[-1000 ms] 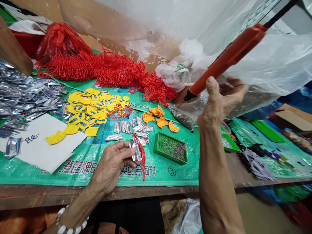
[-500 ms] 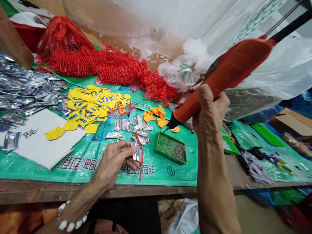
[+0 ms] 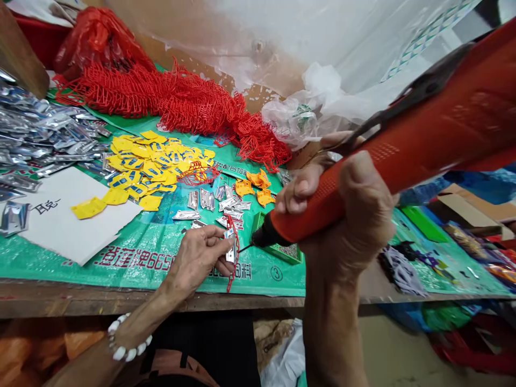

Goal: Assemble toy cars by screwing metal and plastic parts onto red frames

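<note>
My left hand (image 3: 203, 255) pinches a silver part (image 3: 230, 246) together with a thin red plastic frame (image 3: 235, 231) above the table's front part. My right hand (image 3: 342, 199) is wrapped round a red electric screwdriver (image 3: 387, 134), tilted with its black nose down to the left. The driver's thin tip is at the red frame's right side; whether it touches cannot be made out. Below and behind the nose is a green tray (image 3: 296, 258) of small screws, partly hidden by the driver. Loose silver parts (image 3: 207, 199) and orange pieces (image 3: 264, 197) lie just beyond my left hand.
Yellow parts (image 3: 155, 166) are heaped at the middle left, with silver ones (image 3: 52, 129) farther left. White card (image 3: 76, 242) lies in front of them. Tangled red frames (image 3: 181, 102) line the back. Clear plastic bags (image 3: 306, 107) stand behind the driver.
The driver in my right hand has swung from the green tray toward the red frame, down and left at its tip. My left hand still holds the silver part and frame.
</note>
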`<state>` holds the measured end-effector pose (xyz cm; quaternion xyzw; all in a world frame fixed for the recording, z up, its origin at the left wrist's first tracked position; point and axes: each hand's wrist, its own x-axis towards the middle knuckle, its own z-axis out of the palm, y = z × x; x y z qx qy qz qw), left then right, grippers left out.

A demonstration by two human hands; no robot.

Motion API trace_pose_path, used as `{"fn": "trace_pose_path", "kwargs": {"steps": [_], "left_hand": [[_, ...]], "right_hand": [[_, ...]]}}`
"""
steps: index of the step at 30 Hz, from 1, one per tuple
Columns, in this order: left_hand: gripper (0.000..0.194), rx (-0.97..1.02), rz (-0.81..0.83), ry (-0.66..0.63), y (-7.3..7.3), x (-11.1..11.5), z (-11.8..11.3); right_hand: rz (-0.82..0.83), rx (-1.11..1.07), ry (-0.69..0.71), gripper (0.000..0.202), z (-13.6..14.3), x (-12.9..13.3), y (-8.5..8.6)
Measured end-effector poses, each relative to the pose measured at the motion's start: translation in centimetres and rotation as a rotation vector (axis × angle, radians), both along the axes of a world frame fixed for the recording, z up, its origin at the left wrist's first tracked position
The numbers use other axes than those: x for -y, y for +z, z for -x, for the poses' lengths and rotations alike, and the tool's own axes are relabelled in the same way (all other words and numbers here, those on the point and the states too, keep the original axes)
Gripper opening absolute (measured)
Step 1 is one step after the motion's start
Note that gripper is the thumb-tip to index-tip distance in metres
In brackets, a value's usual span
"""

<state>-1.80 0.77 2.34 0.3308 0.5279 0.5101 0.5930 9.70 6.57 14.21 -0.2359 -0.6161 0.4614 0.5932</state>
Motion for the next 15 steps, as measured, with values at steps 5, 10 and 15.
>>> {"fn": "trace_pose_path", "kwargs": {"steps": [5,10,15], "left_hand": [[0.016,-0.005,-0.003,-0.006,-0.1,-0.3,-0.4],[0.019,0.003,-0.015,-0.020,-0.6,-0.3,-0.4],[0.019,0.015,-0.012,-0.015,-0.6,-0.3,-0.4]], "right_hand": [[0.031,-0.003,0.025,0.018,0.5,-0.3,-1.3],[0.033,-0.028,0.007,0.019,0.4,-0.3,-1.6],[0.021,-0.054,0.022,0.019,0.3,-0.1,-1.5]]}}
